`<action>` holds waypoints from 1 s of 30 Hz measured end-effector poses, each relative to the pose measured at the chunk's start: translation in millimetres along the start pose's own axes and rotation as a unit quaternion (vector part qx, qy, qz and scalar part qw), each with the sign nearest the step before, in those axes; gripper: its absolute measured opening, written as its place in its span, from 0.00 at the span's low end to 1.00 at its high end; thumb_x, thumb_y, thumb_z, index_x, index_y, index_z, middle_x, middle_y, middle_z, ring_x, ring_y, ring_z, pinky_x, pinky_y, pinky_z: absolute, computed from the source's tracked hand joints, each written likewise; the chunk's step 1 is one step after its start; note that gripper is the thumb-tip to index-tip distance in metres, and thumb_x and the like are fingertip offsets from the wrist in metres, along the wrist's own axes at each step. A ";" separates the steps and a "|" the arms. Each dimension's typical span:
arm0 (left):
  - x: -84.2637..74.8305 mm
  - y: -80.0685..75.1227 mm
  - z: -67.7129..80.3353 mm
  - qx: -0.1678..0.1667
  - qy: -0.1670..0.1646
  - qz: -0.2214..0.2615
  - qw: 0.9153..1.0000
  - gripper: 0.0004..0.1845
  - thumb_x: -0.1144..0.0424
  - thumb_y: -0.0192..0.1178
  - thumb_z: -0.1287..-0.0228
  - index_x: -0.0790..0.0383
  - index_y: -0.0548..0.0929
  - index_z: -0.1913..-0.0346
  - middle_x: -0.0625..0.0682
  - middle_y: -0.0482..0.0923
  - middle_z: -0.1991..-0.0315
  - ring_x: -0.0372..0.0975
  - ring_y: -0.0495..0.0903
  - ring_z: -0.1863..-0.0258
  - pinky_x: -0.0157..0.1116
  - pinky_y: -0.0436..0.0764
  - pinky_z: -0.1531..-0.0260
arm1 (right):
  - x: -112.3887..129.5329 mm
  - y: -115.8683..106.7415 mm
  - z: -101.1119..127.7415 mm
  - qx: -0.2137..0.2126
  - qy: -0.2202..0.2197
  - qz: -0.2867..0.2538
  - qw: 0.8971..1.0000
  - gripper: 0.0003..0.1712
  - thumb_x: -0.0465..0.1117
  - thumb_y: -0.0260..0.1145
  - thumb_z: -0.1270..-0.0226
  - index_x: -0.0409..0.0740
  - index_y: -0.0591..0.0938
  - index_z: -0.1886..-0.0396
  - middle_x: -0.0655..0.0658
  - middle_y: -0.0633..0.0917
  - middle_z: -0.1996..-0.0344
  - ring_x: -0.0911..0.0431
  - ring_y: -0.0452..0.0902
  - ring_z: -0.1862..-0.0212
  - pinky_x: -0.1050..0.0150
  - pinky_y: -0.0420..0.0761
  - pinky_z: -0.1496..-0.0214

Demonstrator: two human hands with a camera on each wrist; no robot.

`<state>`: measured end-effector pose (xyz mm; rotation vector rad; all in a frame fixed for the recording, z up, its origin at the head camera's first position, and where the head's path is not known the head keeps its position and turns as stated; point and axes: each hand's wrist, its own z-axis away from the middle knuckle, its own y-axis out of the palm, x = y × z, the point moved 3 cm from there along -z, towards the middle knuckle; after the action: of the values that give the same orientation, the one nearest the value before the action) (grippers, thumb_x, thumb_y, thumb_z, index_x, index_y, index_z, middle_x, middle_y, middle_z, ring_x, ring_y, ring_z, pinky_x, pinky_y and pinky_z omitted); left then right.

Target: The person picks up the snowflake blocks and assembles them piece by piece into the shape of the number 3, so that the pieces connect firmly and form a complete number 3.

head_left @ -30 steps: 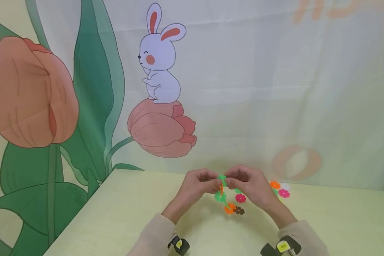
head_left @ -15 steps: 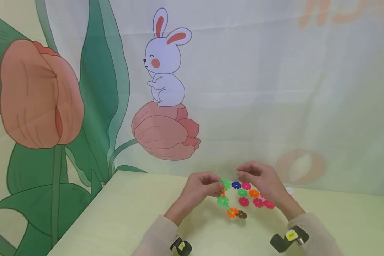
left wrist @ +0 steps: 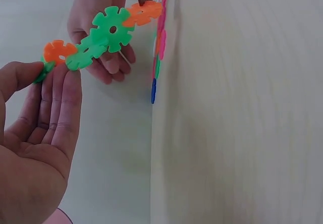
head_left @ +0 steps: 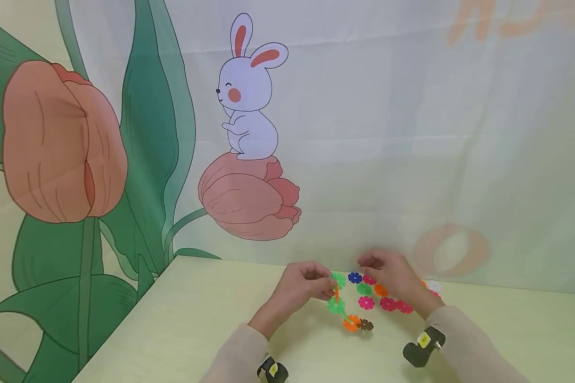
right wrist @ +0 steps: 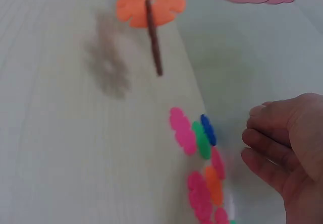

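My left hand (head_left: 305, 286) pinches the upper end of a chain of interlocking snowflake discs, raised above the table. The chain runs through green discs (left wrist: 104, 24) and orange discs (left wrist: 144, 14) to a brown disc (head_left: 366, 325) at its free end. Close to the backdrop, my right hand (head_left: 388, 272) hovers over loose discs, fingers loosely bent and nothing visible between them. Below and left of it lie a blue disc (head_left: 354, 277), a green one (head_left: 364, 289), an orange one (head_left: 380, 290) and several pink discs (head_left: 388, 304). Its forearm partly covers some of them.
A white disc (head_left: 434, 286) lies to the right of the right wrist. The pale table (head_left: 196, 319) ends at a hanging backdrop (head_left: 345, 159) printed with tulips and a rabbit, close behind both hands. Each wrist wears a small black camera (head_left: 421, 348).
My right hand has let go of the chain's upper end and moved right, then lowered toward the loose discs. The left hand keeps its pinch on the chain. The head view has shifted slightly.
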<state>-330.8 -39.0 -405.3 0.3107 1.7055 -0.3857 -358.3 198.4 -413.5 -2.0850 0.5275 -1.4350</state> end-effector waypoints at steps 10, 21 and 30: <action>4.8 2.1 0.5 0.012 -0.004 0.006 1.000 0.07 0.69 0.70 0.31 0.72 0.86 0.58 0.57 0.89 0.66 0.45 0.90 0.67 0.45 0.91 0.56 | -18.0 20.3 -9.9 0.025 -0.040 0.098 0.994 0.06 0.31 0.76 0.32 0.38 0.89 0.58 0.48 0.89 0.63 0.50 0.84 0.59 0.49 0.88 0.49; 5.6 2.8 -0.3 0.011 -0.010 0.001 1.000 0.07 0.70 0.71 0.31 0.72 0.86 0.58 0.57 0.88 0.66 0.45 0.90 0.68 0.43 0.91 0.58 | -15.2 29.7 -18.2 0.035 -0.062 0.183 0.981 0.08 0.33 0.78 0.36 0.38 0.88 0.60 0.49 0.87 0.66 0.53 0.79 0.63 0.51 0.86 0.52; 4.9 3.5 0.2 0.010 -0.009 0.009 1.000 0.07 0.70 0.71 0.32 0.73 0.86 0.58 0.57 0.89 0.66 0.44 0.90 0.69 0.44 0.91 0.58 | -15.0 26.2 -17.6 0.016 -0.069 0.170 0.983 0.03 0.30 0.71 0.31 0.38 0.89 0.60 0.48 0.88 0.65 0.52 0.80 0.63 0.50 0.86 0.53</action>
<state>-329.9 -36.0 -410.4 0.3357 1.6817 -0.3904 -380.3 183.4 -436.1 -1.9376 0.7577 -1.0893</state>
